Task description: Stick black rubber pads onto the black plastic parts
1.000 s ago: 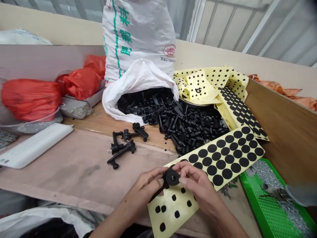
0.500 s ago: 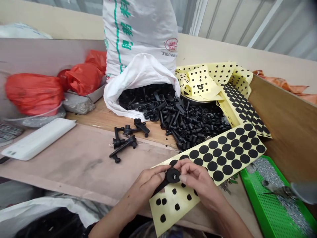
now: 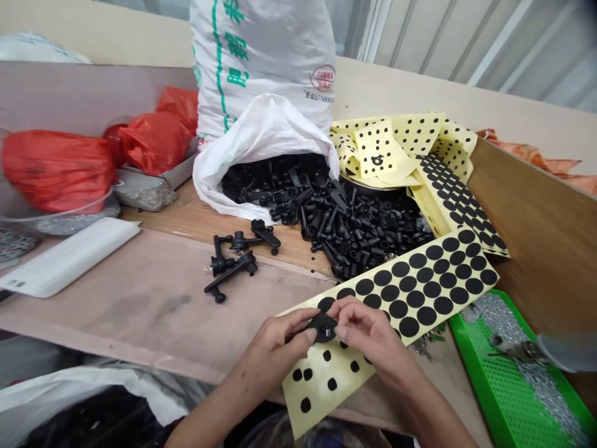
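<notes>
My left hand and my right hand meet over the near end of a yellow sheet of round black stickers. Both pinch one small black plastic part with a round head, held just above the sheet. The part's stem is mostly hidden under my left fingers. Behind the sheet lies a heap of loose black plastic parts spilling from a white sack. A few assembled black parts lie apart on the board to the left.
A green perforated tray with small metal screws sits at the right. More yellow sticker sheets are piled at the back. Red plastic bags and a white flat box lie at the left. A wooden wall bounds the right side.
Both hands stayed together on the black part and turned it slightly; the left thumb now covers more of its stem. The view shifted a little.
</notes>
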